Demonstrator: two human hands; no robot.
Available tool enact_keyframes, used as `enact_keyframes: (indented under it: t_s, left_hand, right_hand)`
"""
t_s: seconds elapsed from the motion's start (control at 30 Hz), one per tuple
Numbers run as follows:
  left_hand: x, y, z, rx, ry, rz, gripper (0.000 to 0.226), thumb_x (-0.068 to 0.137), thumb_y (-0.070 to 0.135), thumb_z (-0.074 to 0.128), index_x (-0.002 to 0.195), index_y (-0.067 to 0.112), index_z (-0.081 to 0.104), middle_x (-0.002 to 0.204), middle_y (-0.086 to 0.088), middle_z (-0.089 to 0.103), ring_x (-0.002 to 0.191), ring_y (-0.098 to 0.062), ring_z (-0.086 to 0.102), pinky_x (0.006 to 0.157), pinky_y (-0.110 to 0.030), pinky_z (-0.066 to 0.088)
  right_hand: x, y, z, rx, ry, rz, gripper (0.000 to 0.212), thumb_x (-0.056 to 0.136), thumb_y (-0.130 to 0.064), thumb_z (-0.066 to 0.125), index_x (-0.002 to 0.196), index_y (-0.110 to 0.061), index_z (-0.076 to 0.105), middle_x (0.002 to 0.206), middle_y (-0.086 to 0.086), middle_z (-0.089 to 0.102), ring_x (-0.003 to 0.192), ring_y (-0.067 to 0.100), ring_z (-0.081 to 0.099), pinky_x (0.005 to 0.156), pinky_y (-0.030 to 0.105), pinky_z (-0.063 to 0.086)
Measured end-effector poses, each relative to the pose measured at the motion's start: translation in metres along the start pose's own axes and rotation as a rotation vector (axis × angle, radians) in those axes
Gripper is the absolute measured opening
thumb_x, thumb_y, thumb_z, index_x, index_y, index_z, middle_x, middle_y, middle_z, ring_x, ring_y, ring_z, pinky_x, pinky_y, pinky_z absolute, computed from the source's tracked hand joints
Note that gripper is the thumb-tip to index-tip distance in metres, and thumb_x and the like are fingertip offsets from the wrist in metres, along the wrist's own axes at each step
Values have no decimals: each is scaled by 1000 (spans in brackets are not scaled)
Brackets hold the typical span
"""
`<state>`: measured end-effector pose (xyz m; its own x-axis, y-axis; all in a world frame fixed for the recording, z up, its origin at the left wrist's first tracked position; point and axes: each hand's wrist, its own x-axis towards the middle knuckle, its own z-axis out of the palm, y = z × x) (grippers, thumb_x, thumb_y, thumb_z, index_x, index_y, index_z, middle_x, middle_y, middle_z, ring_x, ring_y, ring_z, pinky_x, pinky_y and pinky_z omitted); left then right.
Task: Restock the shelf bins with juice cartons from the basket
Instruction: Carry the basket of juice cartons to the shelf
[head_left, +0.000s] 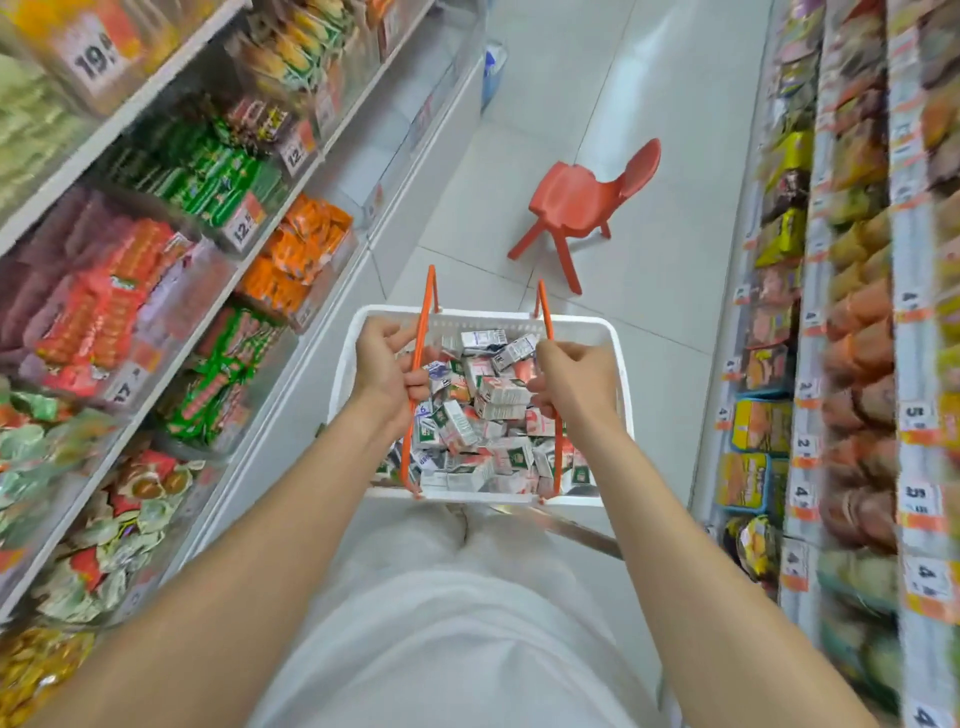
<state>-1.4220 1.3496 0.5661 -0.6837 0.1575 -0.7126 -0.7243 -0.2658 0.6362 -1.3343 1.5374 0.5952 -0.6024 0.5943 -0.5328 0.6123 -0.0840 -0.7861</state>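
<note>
A white plastic basket (613, 343) hangs in front of me in the middle of the aisle, filled with several small juice cartons (498, 400) lying in a jumble. It has two orange handles. My left hand (387, 369) grips the left handle (423, 322) and my right hand (574, 382) grips the right handle (545, 317). The shelf bins (208, 291) on my left hold red, green and orange packets behind clear fronts.
A small red plastic chair (582, 200) stands on the white tiled floor just ahead of the basket, slightly right. Shelves (852, 322) of snack packets line the right side. A blue-and-white item (493, 67) sits on the floor far ahead by the left shelf.
</note>
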Motion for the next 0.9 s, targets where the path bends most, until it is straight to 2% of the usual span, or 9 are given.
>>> enact_keyframes:
  t_s: [0.17,0.27,0.33,0.43,0.57,0.67,0.77,0.83,0.9]
  left_hand:
    - [82,76,86,-50,19,-10,47,96,34,38,126,15,69,74,-7,61,52,-12,28,56,-30,19]
    - [140,119,132,-79,43,10,47,98,33,38,128,13,68,77,-8,59,50,-12,30,54,-29,21]
    - [186,143,163,-78,63,31,46,99,30,37,131,13,66,79,-8,59,49,-11,31,51,-27,21]
    - [257,170,203,-42,148,60,46,100,28,36,134,14,64,81,-10,60,46,-10,30,44,-24,22]
    - [334,202,239,-57,275,54,47,99,31,37,134,17,65,82,-10,67,46,-10,32,45,-25,22]
    - [374,228,261,-66,348,47,46,100,33,38,135,16,62,79,-11,71,49,-15,48,50,-28,36]
    - [409,258,282,-80,340,39,37,103,31,43,130,13,61,88,-16,71,58,-20,58,59,-32,47]
    - [434,268,291,-96,347,11,28,101,29,48,121,14,62,90,-16,70,63,-23,61,62,-34,51]
    - [464,272,296,-128,356,-24,24,98,26,49,117,16,61,88,-15,69,62,-24,60,62,-34,53]
  right_hand:
    - [125,-83,0,7,8,-16,36,80,-37,64,110,-19,70,72,8,77,56,16,71,52,28,52]
    - [201,-133,1,-26,-7,-46,30,78,-37,63,101,-21,74,68,4,77,58,17,73,57,32,55]
    - [259,-163,6,-34,-40,-57,25,79,-35,62,91,-18,76,68,8,76,58,20,72,59,36,58]
    - [341,-210,25,-111,-125,-88,37,71,-44,60,83,-11,74,65,8,74,65,30,75,68,51,65]
    - [427,-274,49,-260,-277,-160,37,73,-39,63,87,-6,72,59,0,66,69,35,75,66,54,64]
    - [484,-319,65,-337,-356,-167,39,69,-44,63,89,-12,71,62,5,69,73,39,74,68,58,63]
    - [541,-359,85,-428,-390,-210,33,71,-48,65,87,-19,69,69,6,75,72,31,76,72,53,64]
    - [575,-382,102,-479,-416,-249,35,79,-40,66,96,-11,73,75,14,76,71,29,76,70,52,64]
    - [610,-397,123,-542,-439,-285,38,86,-36,66,111,-10,76,77,14,77,69,25,77,67,50,64]
